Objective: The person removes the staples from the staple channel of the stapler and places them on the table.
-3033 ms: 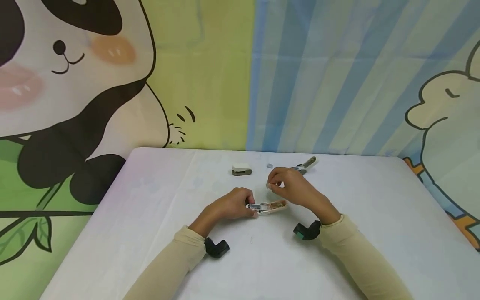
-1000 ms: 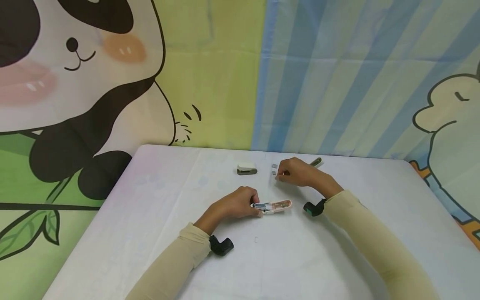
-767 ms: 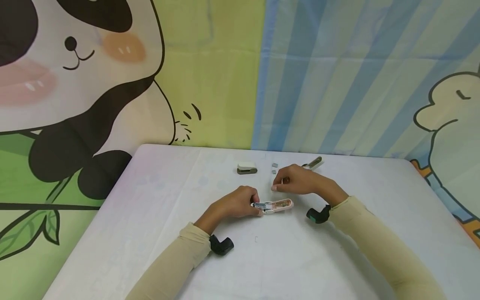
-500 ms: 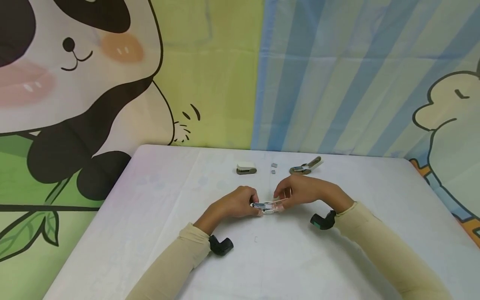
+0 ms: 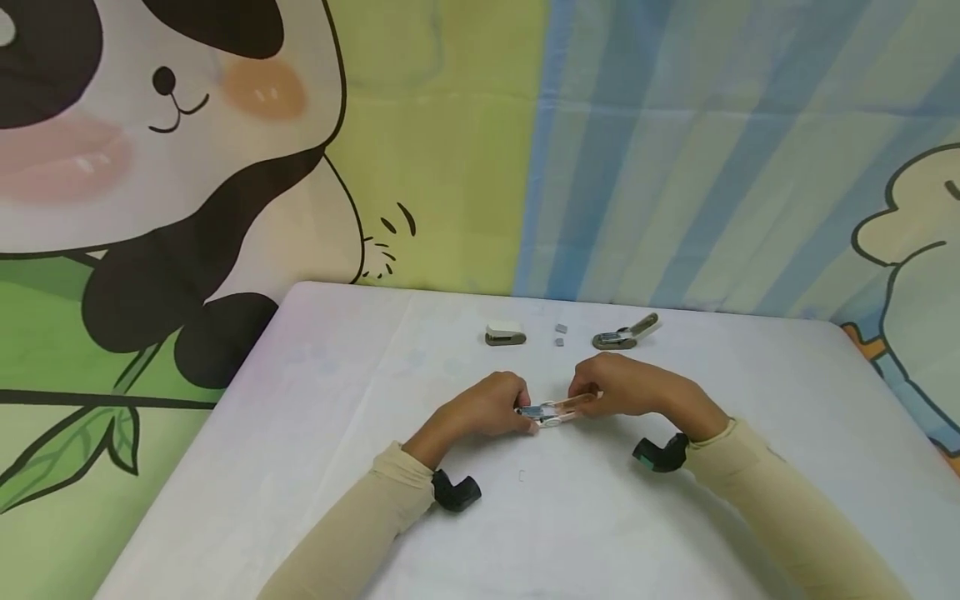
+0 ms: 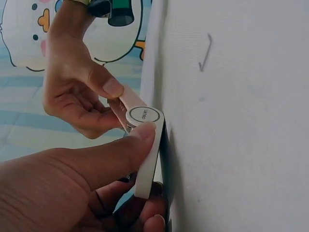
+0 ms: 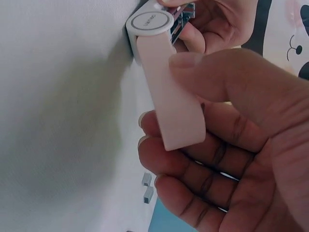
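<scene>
A small pink-and-white stapler (image 5: pixel 555 412) is folded open between my two hands. My left hand (image 5: pixel 487 406) grips its white base, thumb beside the round hinge cap (image 6: pixel 145 114) in the left wrist view. My right hand (image 5: pixel 637 387) pinches the pink upper arm (image 7: pixel 169 96) between thumb and fingers. The arm stands tilted up from the base. Part of the metal staple channel (image 5: pixel 534 412) shows beside the left fingers; the rest is hidden by them.
Farther back stand a closed white-and-olive stapler (image 5: pixel 505 335) and an opened olive one (image 5: pixel 626 335). Two grey staple strips (image 5: pixel 561 328) lie between them. A single loose staple (image 5: pixel 522 476) lies in front of my hands on the white table (image 5: pixel 360 375).
A second staple strip came to lie beside the first under my right hand. That hand then came back toward me and took hold of the stapler's pink arm. My left hand kept its grip.
</scene>
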`<state>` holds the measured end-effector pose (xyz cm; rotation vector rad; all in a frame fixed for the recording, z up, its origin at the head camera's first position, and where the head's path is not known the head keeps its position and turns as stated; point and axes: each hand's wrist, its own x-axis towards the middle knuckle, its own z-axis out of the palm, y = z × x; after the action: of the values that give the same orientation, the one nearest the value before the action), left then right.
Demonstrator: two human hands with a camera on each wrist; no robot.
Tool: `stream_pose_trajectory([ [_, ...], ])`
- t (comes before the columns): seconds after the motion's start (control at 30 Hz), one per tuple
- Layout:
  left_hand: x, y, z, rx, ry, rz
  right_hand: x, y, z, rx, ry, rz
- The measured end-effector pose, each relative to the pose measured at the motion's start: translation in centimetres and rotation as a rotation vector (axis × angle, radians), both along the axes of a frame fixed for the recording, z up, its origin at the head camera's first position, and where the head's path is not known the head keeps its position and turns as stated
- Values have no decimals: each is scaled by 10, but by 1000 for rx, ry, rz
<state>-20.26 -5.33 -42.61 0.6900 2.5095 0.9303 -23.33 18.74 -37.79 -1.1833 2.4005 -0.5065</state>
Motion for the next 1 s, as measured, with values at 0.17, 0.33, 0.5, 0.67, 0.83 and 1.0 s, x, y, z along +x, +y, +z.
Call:
stream_pose_trajectory([
  [0.17,7,7,-2,-59,33,39,1,1,0,-3,22,45],
  [0.33,9,23,-2,-115,101,52,1,9,3,18,85,75],
  [0.5,1,49,0,-122,141,73,-4,31,6,69,112,8],
  [0.67,-12,81,-1,-146,203,78,-9,59,9,94,135,-59],
  [0.83,-29,102,-4,-113,216,121,-14,77,13,81,180,-58],
  [1.0,-45,114,-4,-81,244,154,-21,84,16,107,265,-82],
])
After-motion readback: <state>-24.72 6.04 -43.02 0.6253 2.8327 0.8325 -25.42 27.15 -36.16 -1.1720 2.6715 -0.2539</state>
